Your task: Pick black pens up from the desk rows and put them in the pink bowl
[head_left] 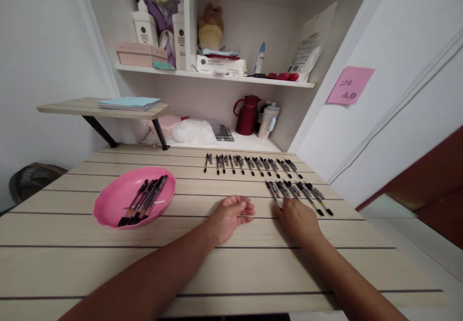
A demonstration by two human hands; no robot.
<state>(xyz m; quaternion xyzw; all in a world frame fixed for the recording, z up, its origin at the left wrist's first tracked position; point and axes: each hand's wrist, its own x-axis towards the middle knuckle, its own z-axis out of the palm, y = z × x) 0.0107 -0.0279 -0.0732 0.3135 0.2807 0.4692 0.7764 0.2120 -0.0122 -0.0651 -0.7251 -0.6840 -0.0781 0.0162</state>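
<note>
Black-capped pens (311, 200), some yellow-banded; left hand (231, 217) half-curled, empty; right hand (298, 219) pinching near-row pen (274, 195).

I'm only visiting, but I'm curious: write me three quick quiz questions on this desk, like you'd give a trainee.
1. True or false: the pink bowl holds pens.
2. Pick one: which hand is at the nearer row of pens on the desk? A: left. B: right. C: both.
3. Fill in the colour: the jug is dark ____.

Key: 1. True. 2. B: the right hand is there; the left hand is apart from the pens. 3. Red.
</note>
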